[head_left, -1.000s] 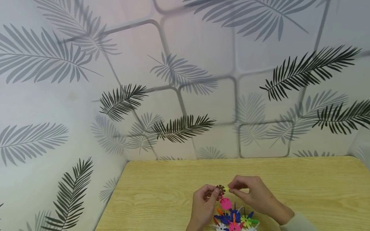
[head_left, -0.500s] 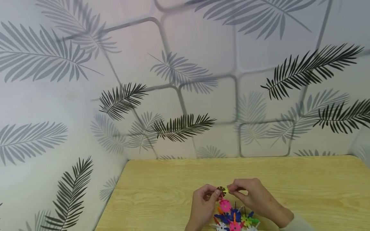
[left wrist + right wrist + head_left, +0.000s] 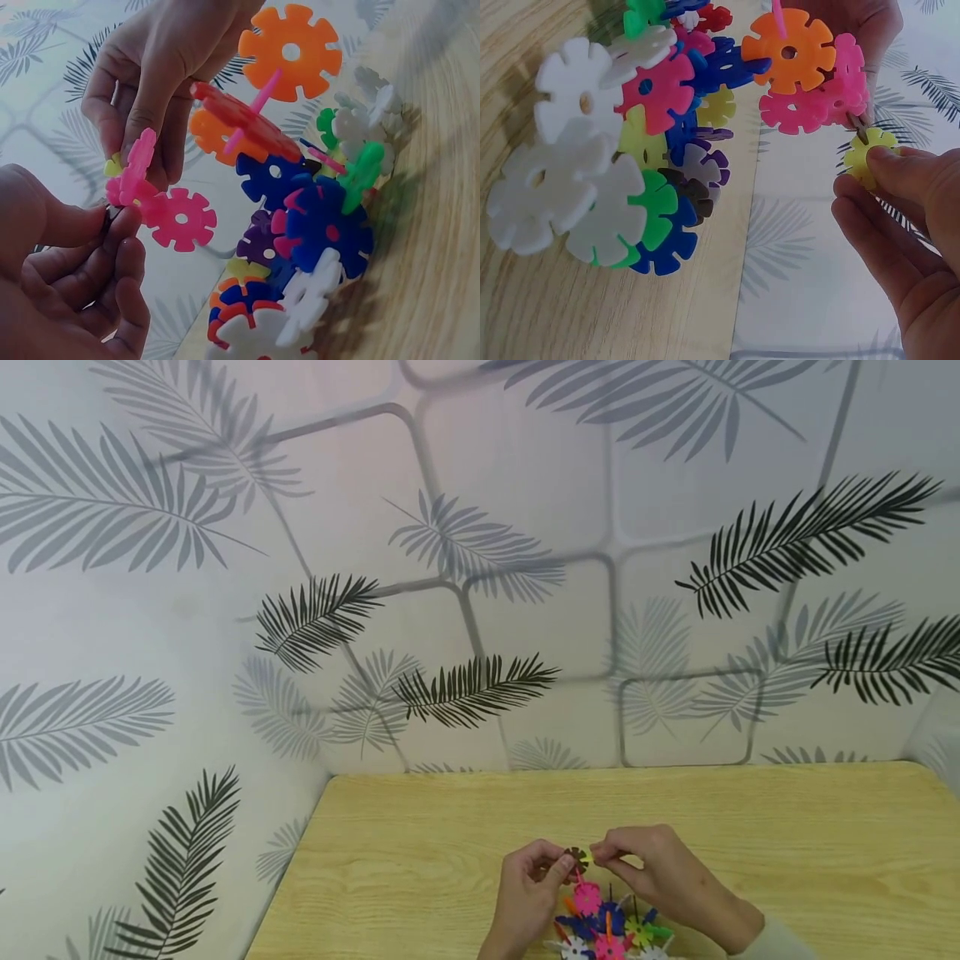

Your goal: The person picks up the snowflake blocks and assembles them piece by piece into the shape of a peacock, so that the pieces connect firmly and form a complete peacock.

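My left hand pinches a brown notched disc between thumb and fingers. Against that disc's right edge, my right hand holds a yellow notched disc by thumb and forefinger; the two meet at their slots. Pink discs join the brown one from below. Beneath them spreads a built cluster of interlocking discs, with an orange disc, a blue disc, a white disc and a green disc among several more. The left fingers mostly cover the brown disc in the left wrist view.
The cluster stands on a light wood-grain table, partly cut off by the head view's lower edge. Behind the table rises a pale wall with a leaf pattern. A light sleeve covers the right forearm.
The yellow disc has come closer to the brown disc, with the right hand shifting slightly left and down. Both hands and the brown disc sit a little lower in view.
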Tool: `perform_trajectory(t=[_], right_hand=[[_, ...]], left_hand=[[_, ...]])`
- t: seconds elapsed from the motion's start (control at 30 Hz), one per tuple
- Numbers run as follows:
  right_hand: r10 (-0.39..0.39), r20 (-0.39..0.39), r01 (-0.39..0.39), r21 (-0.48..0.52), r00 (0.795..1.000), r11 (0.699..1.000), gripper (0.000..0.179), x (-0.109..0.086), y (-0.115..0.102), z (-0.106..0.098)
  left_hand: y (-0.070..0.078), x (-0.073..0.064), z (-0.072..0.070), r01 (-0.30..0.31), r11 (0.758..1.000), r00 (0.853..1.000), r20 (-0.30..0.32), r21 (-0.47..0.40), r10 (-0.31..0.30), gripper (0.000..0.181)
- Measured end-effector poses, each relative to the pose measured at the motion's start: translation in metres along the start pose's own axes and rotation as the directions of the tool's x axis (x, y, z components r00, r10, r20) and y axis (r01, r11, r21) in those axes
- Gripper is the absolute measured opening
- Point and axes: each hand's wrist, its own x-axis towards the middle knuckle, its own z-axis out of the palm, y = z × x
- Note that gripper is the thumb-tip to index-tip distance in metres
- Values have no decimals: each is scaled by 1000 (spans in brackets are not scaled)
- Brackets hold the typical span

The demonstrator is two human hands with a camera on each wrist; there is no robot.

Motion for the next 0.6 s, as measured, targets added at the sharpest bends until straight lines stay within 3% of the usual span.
perform_trajectory(t=[0.43, 0.6], right_hand=[[-27, 13, 25, 100, 1000, 995, 26, 3, -2, -4], [-64, 18, 62, 82, 998, 995, 28, 3, -2, -6]], left_hand=[[-1, 0, -2, -5, 997, 999, 41, -72, 8, 19], [-1, 0, -3, -19, 997, 997, 73, -77, 24, 21]])
